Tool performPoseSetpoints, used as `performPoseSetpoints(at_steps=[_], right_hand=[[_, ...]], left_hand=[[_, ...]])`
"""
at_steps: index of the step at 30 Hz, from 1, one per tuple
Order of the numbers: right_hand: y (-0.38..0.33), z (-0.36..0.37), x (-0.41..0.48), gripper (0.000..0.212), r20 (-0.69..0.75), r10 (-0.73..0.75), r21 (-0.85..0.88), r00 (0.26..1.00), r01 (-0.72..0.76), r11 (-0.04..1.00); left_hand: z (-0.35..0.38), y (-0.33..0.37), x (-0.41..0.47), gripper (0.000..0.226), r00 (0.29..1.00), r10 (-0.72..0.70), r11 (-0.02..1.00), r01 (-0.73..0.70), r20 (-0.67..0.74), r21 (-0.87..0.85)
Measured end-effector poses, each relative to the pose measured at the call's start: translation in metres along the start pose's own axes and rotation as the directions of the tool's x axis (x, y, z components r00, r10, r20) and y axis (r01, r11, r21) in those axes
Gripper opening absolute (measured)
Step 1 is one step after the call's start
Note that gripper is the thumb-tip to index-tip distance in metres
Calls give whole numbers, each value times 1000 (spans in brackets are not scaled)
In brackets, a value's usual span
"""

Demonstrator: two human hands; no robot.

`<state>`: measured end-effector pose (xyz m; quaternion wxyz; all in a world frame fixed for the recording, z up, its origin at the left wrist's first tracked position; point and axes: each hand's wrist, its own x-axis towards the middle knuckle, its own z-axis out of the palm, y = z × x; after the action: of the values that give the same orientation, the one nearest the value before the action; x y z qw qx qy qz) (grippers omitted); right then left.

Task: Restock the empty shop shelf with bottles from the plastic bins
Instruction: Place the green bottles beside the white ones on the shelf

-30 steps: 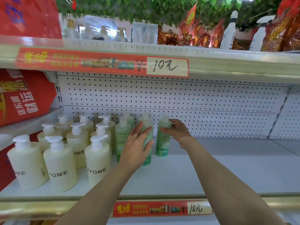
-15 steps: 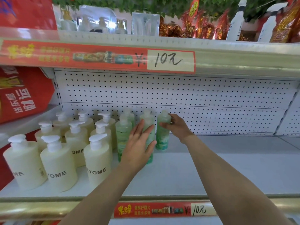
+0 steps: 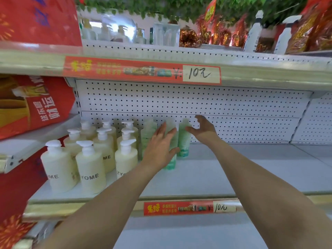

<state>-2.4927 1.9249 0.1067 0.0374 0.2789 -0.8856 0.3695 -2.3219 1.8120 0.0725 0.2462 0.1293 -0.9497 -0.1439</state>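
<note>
Several pale green bottles stand at the back of the white shelf (image 3: 233, 169). The rightmost green bottle (image 3: 183, 141) is upright near the pegboard. My right hand (image 3: 202, 127) hovers just to its right with fingers spread, holding nothing. My left hand (image 3: 159, 148) lies with straight fingers against a nearer green bottle (image 3: 170, 163), hiding most of it. Another green bottle (image 3: 147, 135) stands to the left. No plastic bins are in view.
Several cream pump bottles (image 3: 89, 169) fill the shelf's left part. A white pegboard (image 3: 215, 108) backs the shelf. The upper shelf (image 3: 269, 76) hangs overhead with bottles and red packets. Red bags (image 3: 32, 105) sit at the left. A price strip (image 3: 188, 207) lines the front edge.
My right hand let go of the rightmost green bottle and opened, drawing slightly right. My left hand stays against the nearer bottle. The view shifted right and down.
</note>
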Motion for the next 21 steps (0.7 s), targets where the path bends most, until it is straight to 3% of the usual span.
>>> performPoseSetpoints(at_steps=[9,21], right_hand=[[-106,-22,-133,70,-83,-311,-429,947,248,869],[-227,68,-299,65,43,-301,-420,953,290,860]], left_hand=[[-121,-23,-71,64,983,-87,987,108,-162,122],[-203,-113,-248,58,953,-231,926,277,-198,255]])
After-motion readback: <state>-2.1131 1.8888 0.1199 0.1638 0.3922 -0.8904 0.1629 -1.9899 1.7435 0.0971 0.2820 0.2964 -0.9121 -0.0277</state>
